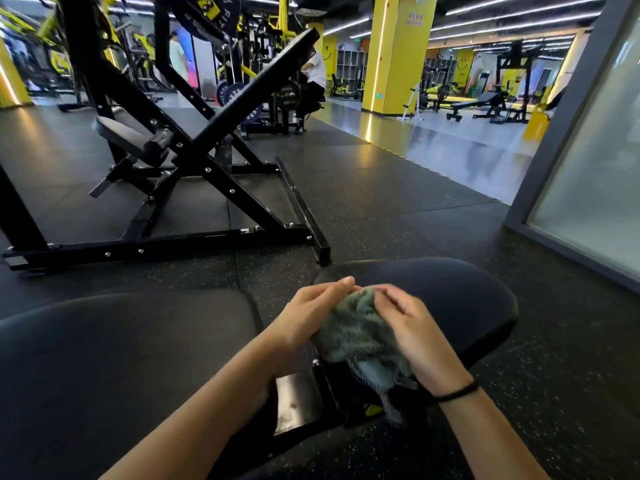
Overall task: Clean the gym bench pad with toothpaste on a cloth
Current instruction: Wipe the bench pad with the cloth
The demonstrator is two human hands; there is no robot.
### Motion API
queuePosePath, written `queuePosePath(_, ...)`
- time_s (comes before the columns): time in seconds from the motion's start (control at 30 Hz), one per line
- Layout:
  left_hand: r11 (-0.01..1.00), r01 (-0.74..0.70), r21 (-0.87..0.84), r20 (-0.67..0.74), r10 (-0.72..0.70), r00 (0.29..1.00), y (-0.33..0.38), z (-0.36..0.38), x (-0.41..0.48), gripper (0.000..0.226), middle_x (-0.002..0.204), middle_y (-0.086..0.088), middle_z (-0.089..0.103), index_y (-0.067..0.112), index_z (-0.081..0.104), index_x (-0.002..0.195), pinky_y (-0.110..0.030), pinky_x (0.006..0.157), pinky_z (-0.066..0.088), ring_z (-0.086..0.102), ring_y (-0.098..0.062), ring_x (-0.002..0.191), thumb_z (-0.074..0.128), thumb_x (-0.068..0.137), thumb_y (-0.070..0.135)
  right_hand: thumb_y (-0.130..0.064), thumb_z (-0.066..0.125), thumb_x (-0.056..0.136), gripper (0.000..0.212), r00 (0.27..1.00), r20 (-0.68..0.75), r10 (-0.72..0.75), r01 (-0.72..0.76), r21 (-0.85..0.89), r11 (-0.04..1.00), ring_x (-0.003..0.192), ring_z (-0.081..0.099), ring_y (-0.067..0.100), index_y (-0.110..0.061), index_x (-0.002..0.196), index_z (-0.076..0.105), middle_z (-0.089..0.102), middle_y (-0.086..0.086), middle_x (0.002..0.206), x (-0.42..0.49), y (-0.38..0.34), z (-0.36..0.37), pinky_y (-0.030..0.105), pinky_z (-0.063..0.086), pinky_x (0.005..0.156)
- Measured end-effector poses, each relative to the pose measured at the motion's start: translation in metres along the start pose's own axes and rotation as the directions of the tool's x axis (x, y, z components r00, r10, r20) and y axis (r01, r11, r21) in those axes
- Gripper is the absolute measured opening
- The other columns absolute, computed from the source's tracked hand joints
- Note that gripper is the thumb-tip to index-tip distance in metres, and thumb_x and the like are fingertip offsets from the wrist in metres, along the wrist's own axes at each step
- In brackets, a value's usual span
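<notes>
Cloth (358, 329) between left hand (311, 315) and right hand (414, 329), on bench pad (457, 289)

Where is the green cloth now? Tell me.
Head view, lower centre-right: the green cloth sits bunched between the left hand and right hand, at the small pad left edge.

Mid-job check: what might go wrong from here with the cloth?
1. The cloth, bunched between the left hand and right hand, hangs into the gap beside the metal bracket; its loose end may snag there.
2. No toothpaste shows on it, so the seat pad may only get a dry rub.
</notes>
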State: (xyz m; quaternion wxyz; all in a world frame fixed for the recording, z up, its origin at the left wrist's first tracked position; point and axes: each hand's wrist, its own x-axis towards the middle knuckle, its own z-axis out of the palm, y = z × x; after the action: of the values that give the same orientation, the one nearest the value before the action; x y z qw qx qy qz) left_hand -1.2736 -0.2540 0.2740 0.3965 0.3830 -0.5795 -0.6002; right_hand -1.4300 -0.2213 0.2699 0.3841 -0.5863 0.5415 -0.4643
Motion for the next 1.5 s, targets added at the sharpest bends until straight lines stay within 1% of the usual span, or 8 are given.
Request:
queuePosePath(0.17,0.991,-0.076,0.106,-0.082,0.085,0.993,0.021,-0.052,-0.02,0.043,0.094,-0.013,0.073,0.005,0.071,0.1,-0.026,0.075,0.056,0.067,-0.016,0.079,0.078,0.064,0.025,-0.016,0.042,0.101,0.026,0.998,-0.051,0.032,-0.019,0.235,0.972,0.09,0.067,0.032,-0.009,0.092,0.065,0.07,0.018,0.097,0.016,-0.04,0.048,0.045,0.055,0.081)
queuePosePath(0.37,0.994,-0.039,0.103,-0.178,0.057,0.982,0.06,-0.135,-0.064,0.025,0.082,-0.01,0.07,-0.005,0.068,0.097,-0.023,0.059,0.055,0.066,-0.016,0.071,0.073,0.077,0.009,-0.031,0.042,0.1,0.036,0.987,0.037,0.157,-0.155,0.481,0.863,0.075,0.067,0.023,-0.009,0.083,0.066,0.071,0.01,0.078,0.024,-0.083,0.106,0.035,0.055,0.07)
queuePosePath(0.5,0.989,-0.066,0.136,-0.258,0.099,0.961,0.088,-0.186,-0.097,0.023,0.079,-0.009,0.069,-0.005,0.068,0.095,-0.025,0.063,0.056,0.066,-0.016,0.07,0.069,0.082,0.014,-0.061,0.069,0.062,0.061,0.959,0.275,0.073,-0.133,0.205,0.97,0.085,0.065,0.017,-0.013,0.099,0.061,0.069,0.005,0.094,0.025,-0.114,0.153,0.031,0.051,0.076)
queuePosePath(0.6,0.984,-0.072,0.164,-0.322,0.122,0.939,0.105,-0.226,-0.126,0.013,0.066,0.0,0.068,0.001,0.069,0.083,-0.019,0.055,0.051,0.064,-0.008,0.059,0.069,0.082,0.015,-0.018,0.079,0.074,0.034,0.954,0.3,-0.013,0.032,-0.06,0.998,0.087,0.065,0.022,-0.009,0.102,0.061,0.069,0.011,0.097,0.028,-0.137,0.201,0.032,0.052,0.076)
queuePosePath(0.77,0.979,-0.051,0.197,-0.42,0.131,0.898,0.12,-0.3,-0.169,0.024,0.071,-0.002,0.071,0.006,0.073,0.082,-0.027,0.068,0.056,0.066,-0.012,0.068,0.077,0.068,0.025,0.013,0.056,0.084,0.022,0.929,0.371,-0.018,-0.006,0.065,0.998,0.069,0.062,0.009,-0.005,0.094,0.066,0.066,0.002,0.079,0.034,-0.176,0.269,0.015,0.049,0.056)
queuePosePath(1.0,1.0,-0.028,-0.004,-0.37,0.024,0.929,0.125,-0.389,-0.209,0.012,0.072,0.003,0.073,0.007,0.069,0.086,-0.017,0.061,0.054,0.069,-0.007,0.066,0.063,0.083,-0.004,0.002,0.053,0.091,0.017,0.958,0.286,-0.01,-0.089,0.331,0.939,0.081,0.064,0.018,-0.009,0.096,0.066,0.067,0.01,0.09,0.046,-0.198,0.361,0.031,0.052,0.076)
queuePosePath(1.23,0.994,-0.033,-0.107,-0.355,-0.007,0.935,0.102,-0.462,-0.235,0.019,0.076,0.003,0.072,0.008,0.068,0.092,-0.023,0.072,0.056,0.067,-0.01,0.071,0.059,0.083,-0.006,-0.011,0.049,0.097,0.021,0.989,0.145,-0.014,-0.018,0.219,0.976,0.087,0.062,0.017,-0.016,0.09,0.067,0.069,0.006,0.092,0.037,-0.187,0.439,0.033,0.049,0.081)
queuePosePath(1.5,0.991,-0.099,0.084,-0.382,0.124,0.916,0.083,-0.503,-0.26,0.017,0.078,-0.002,0.073,0.003,0.071,0.089,-0.023,0.068,0.058,0.068,-0.01,0.068,0.064,0.086,0.019,-0.024,0.062,0.09,0.023,0.99,0.141,-0.032,0.006,0.179,0.984,0.09,0.059,0.014,-0.019,0.111,0.054,0.061,0.006,0.096,0.0,-0.192,0.477,0.024,0.045,0.078)
